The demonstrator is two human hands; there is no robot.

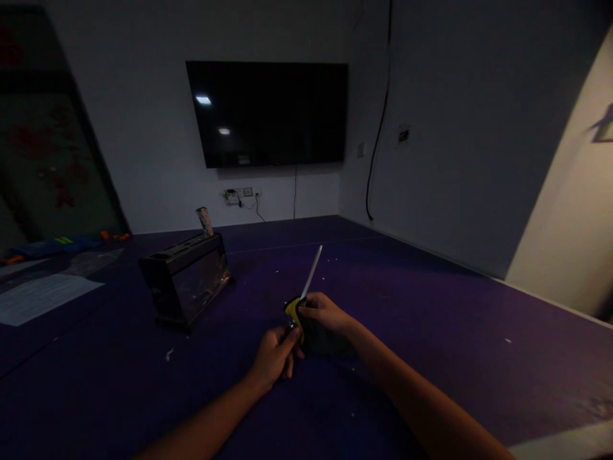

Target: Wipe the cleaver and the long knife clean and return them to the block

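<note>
Both my hands are close together over the purple surface, on a small yellow-and-black tool (292, 309). A long, thin, whitish strip (312, 273) sticks out of its upper end and slants up to the right. My left hand (275, 354) is closed on the lower end, thumb on top, near a small shiny metal part. The fingers of my right hand (323, 313) pinch the upper end, where the strip comes out. The dim light hides the tool's exact kind. A black box with a clear side (191, 278) stands to the left of my hands.
A patterned roll-shaped piece (204, 222) stands up from the box top. Paper sheets (45, 297) and a blue-and-orange item (67, 245) lie at far left. White scraps (169, 354) dot the purple surface (407, 306). A television (272, 115) hangs on the back wall.
</note>
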